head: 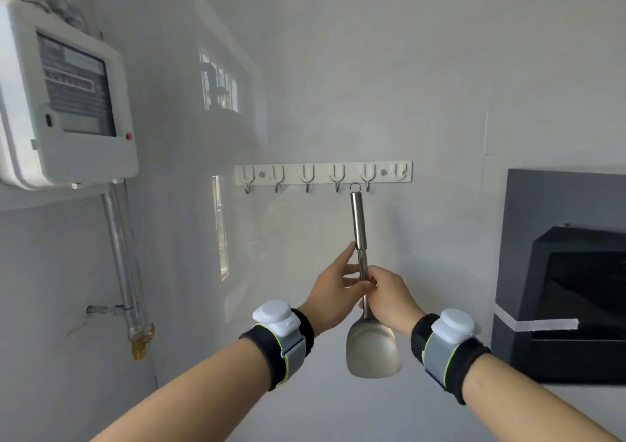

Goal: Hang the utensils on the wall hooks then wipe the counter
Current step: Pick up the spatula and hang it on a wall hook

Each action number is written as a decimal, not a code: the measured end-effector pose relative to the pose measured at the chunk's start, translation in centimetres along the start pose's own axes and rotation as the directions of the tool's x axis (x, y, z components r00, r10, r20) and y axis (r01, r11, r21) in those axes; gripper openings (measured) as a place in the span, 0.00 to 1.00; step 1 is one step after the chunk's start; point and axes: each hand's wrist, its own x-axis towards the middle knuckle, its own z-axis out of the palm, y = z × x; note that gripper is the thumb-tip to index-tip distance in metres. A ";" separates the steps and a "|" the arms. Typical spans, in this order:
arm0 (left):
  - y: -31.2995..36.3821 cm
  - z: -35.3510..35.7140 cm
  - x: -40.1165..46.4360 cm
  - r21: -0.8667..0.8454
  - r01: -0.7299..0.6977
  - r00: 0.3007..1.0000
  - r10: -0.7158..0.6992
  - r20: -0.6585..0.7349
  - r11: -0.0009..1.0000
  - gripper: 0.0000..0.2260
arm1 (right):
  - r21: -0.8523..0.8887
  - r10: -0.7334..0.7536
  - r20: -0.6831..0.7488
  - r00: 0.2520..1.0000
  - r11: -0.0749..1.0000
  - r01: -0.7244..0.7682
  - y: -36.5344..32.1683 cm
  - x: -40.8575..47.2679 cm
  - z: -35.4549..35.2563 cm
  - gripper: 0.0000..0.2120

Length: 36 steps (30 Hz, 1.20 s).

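A white hook rail (323, 172) with several metal hooks is fixed to the glossy wall. A steel spatula (372, 348) stands upright below it, blade down, its handle (358, 218) rising to a ring at the top. The ring sits just under the rail, between the fourth and fifth hooks, and I cannot tell if it touches one. My left hand (335, 289) pinches the handle from the left at mid-length. My right hand (389, 294) grips the thin shaft just below that. All the hooks are bare.
A white meter box (64, 96) juts from the wall at upper left, with a metal pipe (123, 258) running down to a brass valve. A black appliance (569, 272) stands at the right edge. Both wrists carry black bands with white sensors.
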 end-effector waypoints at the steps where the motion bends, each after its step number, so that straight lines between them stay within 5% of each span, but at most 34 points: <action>1: 0.5 0.2 0.4 0.015 -0.005 1.000 0.004 0.004 1.000 0.37 | 0.004 0.009 -0.009 1.000 1.000 -0.009 -0.1 0.3 -0.4 0.13; 15: 0.5 1.3 3.2 0.172 0.020 0.998 -0.030 0.054 0.985 0.36 | 0.054 0.139 0.017 0.990 0.989 -0.140 1.7 2.6 -1.5 0.09; 29: -3.0 3.0 3.9 0.186 0.058 0.996 -0.068 0.050 0.981 0.32 | 0.094 0.068 -0.121 0.990 0.994 -0.056 4.8 4.5 0.1 0.02; 36: -4.8 3.4 4.8 0.170 0.093 0.993 -0.103 0.052 0.981 0.31 | 0.120 0.088 -0.089 0.992 0.990 -0.077 6.4 6.4 0.8 0.06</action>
